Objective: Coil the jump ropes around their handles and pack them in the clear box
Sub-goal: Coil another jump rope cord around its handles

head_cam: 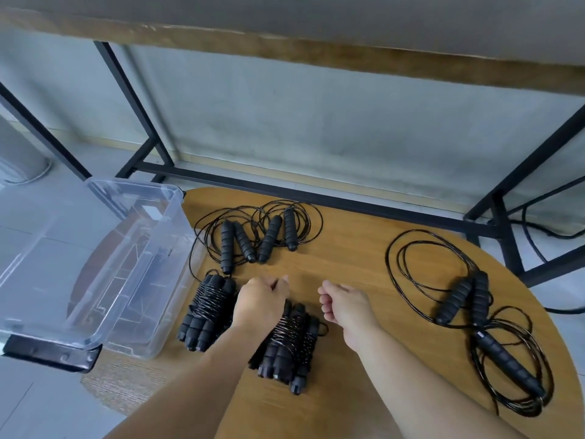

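Woodgrain tabletop (364, 248), rounded at its far-right edge, carries everything; my clear plastic box (95, 264) sits at its left, smooth-walled and rectangular. Loose ropes (259, 232) sprawl in thin glossy loops at the back and right (474, 312), ribbed foam handles mostly pointing away from me; two wound bundles (205, 312) (291, 343) lie near me, long axes running front to back. My left hand (261, 301) and right hand (345, 304) hover with fingers curled, gripping nothing.
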Demonstrator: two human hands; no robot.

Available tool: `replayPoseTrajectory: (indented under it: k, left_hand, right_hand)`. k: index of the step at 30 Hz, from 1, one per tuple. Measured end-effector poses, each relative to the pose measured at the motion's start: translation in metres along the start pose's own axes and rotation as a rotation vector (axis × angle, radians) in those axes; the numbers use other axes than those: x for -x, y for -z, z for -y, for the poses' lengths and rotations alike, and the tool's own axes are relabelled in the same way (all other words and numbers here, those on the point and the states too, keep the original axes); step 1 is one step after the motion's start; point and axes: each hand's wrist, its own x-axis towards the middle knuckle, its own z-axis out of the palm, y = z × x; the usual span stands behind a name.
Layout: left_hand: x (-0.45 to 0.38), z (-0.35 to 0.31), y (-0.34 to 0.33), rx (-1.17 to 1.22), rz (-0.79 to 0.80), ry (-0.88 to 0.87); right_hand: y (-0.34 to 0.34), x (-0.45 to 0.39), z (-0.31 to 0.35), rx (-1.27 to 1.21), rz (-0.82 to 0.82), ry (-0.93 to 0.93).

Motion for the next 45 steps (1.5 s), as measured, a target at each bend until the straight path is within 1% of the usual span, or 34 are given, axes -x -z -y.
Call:
replayPoseTrajectory:
  k: [3,6,9,11,14,16,18,20,22,27,30,32,35,38,40,43,45]
  left_hand:
    - [-0.020,0.001,0.026,0.093,-0.062,0.045]
    - [-0.049,0.011,0.046,0.135,-0.105,0.098]
    - [-0.094,0.019,0.055,0.091,-0.087,0.113]
    - [-0.118,0.020,0.054,0.043,-0.067,0.120]
    - [-0.156,0.035,0.051,0.063,-0.129,0.167]
    - [-0.173,0.048,0.050,0.023,-0.149,0.241]
    - [-0.189,0.064,0.047,-0.031,-0.107,0.305]
    - [-0.199,0.074,0.047,-0.014,-0.075,0.359]
    - [-0.207,0.081,0.047,0.029,-0.060,0.378]
    - [-0.215,0.090,0.045,0.104,-0.046,0.402]
    - [-0.217,0.095,0.043,0.119,-0.057,0.378]
    - [-0.218,0.095,0.044,0.144,-0.059,0.380]
    - [-0.214,0.090,0.050,0.245,-0.067,0.397]
    - [-0.202,0.073,0.060,0.438,-0.068,0.411]
    - [-0.189,0.060,0.070,0.559,-0.059,0.378]
    - [-0.163,0.037,0.085,0.610,-0.044,0.299]
    - [-0.143,0.022,0.095,0.608,-0.038,0.257]
  right_hand:
    - [-0.018,-0.003,0.026,-0.008,0.028,0.043]
    - [-0.045,-0.010,0.050,0.024,0.062,0.091]
    - [-0.078,-0.034,0.071,0.088,0.065,0.152]
    - [-0.095,-0.049,0.079,0.130,0.038,0.167]
    - [-0.123,-0.076,0.086,0.210,0.034,0.195]
    - [-0.141,-0.089,0.087,0.308,0.049,0.229]
    - [-0.163,-0.105,0.085,0.459,0.064,0.288]
    - [-0.184,-0.121,0.083,0.657,0.087,0.361]
    - [-0.203,-0.134,0.081,0.827,0.099,0.394]
    - [-0.230,-0.158,0.073,1.053,0.069,0.353]
    - [-0.235,-0.166,0.067,1.128,0.044,0.320]
    - [-0.235,-0.168,0.066,1.112,0.053,0.307]
    - [-0.233,-0.162,0.074,1.000,0.107,0.246]
    - [-0.219,-0.148,0.088,0.731,0.183,0.133]
    - [-0.206,-0.133,0.096,0.546,0.232,0.030]
    - [-0.185,-0.108,0.103,0.276,0.355,-0.081]
    - [-0.170,-0.088,0.106,0.146,0.456,-0.116]
